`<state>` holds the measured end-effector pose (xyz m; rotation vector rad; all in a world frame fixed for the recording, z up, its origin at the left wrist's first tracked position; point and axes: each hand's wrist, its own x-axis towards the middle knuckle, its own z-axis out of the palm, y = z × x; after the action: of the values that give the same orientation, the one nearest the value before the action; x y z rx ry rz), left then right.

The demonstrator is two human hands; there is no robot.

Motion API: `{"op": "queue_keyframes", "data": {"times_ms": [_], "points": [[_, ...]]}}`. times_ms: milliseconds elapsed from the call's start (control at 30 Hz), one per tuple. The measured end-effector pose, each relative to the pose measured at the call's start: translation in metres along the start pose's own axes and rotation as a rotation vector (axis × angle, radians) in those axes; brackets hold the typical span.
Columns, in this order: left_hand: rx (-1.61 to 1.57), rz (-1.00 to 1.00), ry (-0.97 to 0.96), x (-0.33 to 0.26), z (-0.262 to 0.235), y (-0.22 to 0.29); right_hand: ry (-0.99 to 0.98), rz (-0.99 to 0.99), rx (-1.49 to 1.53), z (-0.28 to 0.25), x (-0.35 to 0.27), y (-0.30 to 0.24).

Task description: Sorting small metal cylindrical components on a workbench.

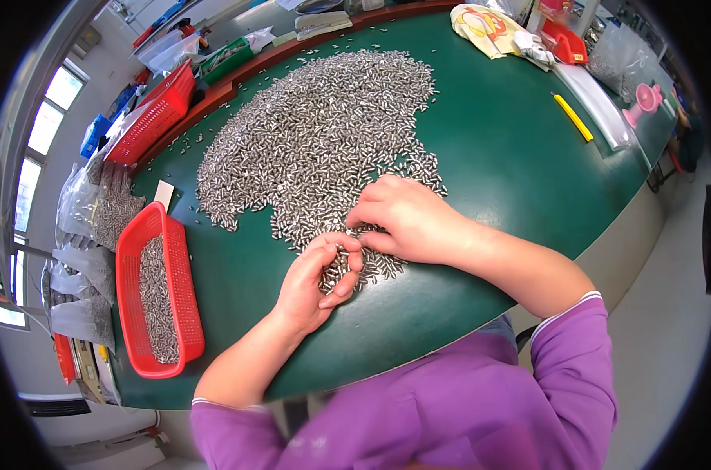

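Observation:
A wide heap of small shiny metal pins (316,117) covers the middle of the green table, with a narrower tail running toward me. At the near end of that tail, my left hand (308,283) is cupped with its fingers curled in, and pins show inside the curl. Close beside it on the right, my right hand (410,218) rests over the pins, palm down. Its fingers are bent and drawn together at the tips, near my left fingertips. Whatever lies between those right fingertips is hidden.
To the left stands a red plastic basket (189,313) partly filled with pins. Clear bags of pins (85,290) sit beyond it. A larger red basket (155,113) is at the far left. On the right lie a yellow cutter (573,117) and a pink fan (645,100).

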<state>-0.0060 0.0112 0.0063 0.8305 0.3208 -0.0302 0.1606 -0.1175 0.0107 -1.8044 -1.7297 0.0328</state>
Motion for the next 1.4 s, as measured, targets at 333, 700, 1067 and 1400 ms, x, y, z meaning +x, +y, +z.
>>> {"op": "queue_keyframes", "data": {"times_ms": [333, 700, 1067, 1400], "points": [[-0.011, -0.001, 0.033, 0.001, -0.002, -0.001, 0.042, 0.017, 0.001, 0.008, 0.001, 0.008], [-0.026, 0.002, 0.029, 0.002, 0.001, -0.004, -0.007, 0.156, 0.810, -0.002, 0.008, -0.019], [-0.053, 0.013, -0.002, 0.001, 0.000, -0.002, -0.100, 0.034, -0.002, -0.011, 0.000, 0.000], [-0.003, 0.016, 0.001, 0.000, 0.001, -0.001, 0.075, 0.021, 0.149, -0.008, 0.008, -0.004]]}}
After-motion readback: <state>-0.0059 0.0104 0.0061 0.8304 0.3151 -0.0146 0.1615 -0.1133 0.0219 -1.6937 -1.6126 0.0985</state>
